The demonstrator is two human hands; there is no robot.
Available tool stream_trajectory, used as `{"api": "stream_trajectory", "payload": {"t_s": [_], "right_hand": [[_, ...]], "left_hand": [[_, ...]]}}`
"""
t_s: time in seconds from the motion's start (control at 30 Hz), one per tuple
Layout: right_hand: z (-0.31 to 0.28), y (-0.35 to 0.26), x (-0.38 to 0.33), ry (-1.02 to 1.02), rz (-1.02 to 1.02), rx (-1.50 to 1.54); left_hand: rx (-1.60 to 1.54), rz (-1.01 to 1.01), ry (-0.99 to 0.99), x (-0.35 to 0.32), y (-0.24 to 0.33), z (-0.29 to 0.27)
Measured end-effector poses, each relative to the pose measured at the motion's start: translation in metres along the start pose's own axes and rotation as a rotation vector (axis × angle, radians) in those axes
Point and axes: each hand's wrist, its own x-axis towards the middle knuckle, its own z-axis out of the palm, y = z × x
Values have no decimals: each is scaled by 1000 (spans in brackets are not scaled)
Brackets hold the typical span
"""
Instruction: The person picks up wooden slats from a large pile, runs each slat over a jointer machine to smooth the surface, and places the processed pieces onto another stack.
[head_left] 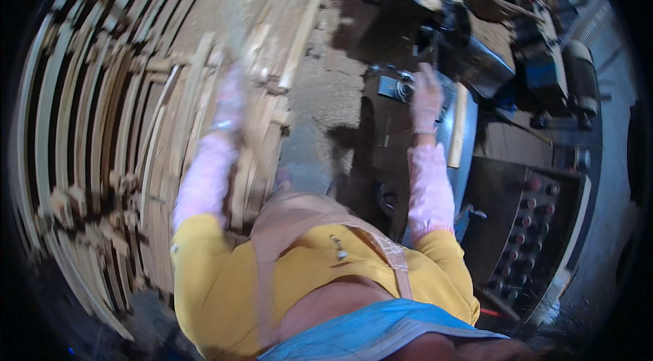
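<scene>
My left hand point(231, 92), in a pale glove and pink sleeve, reaches into a stack of long wooden slats point(269, 68) on my left; it is blurred, and whether its fingers close on a slat is unclear. My right hand point(426, 97), also gloved, rests with fingers spread on the metal table of a woodworking machine point(476, 65), beside a single wooden slat point(458, 126) lying on that table. A yellow top and a tan apron strap fill the lower middle.
Rows of stacked slats point(81, 123) curve along the whole left side. A sawdust-covered floor point(326, 99) runs between stack and machine. A dark control panel with several buttons point(527, 225) stands at the lower right, with more machinery point(544, 68) behind.
</scene>
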Motion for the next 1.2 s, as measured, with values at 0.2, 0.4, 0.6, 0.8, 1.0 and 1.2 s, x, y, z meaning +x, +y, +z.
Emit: {"api": "stream_trajectory", "payload": {"t_s": [0.2, 0.4, 0.6, 0.8, 1.0, 1.2], "right_hand": [[14, -93, -99, -615, 445, 284], [-164, -6, -198, -84, 246, -371], [-211, 74, -276, 84, 338, -942], [-145, 112, -81, 5, 269, -919], [-89, 110, -25, 199, 180, -599], [28, -71, -128, -543, 523, 744]], "left_hand": [[-354, 160, -283, -8, 41, 143], [436, -427, -245, 42, -95, -31], [1015, -443, 169, -14, -214, -158], [846, -313, 378, -14, -173, -130], [210, 371, 162, -20, -69, 12], [-244, 466, -86, -77, -2, 203]]}}
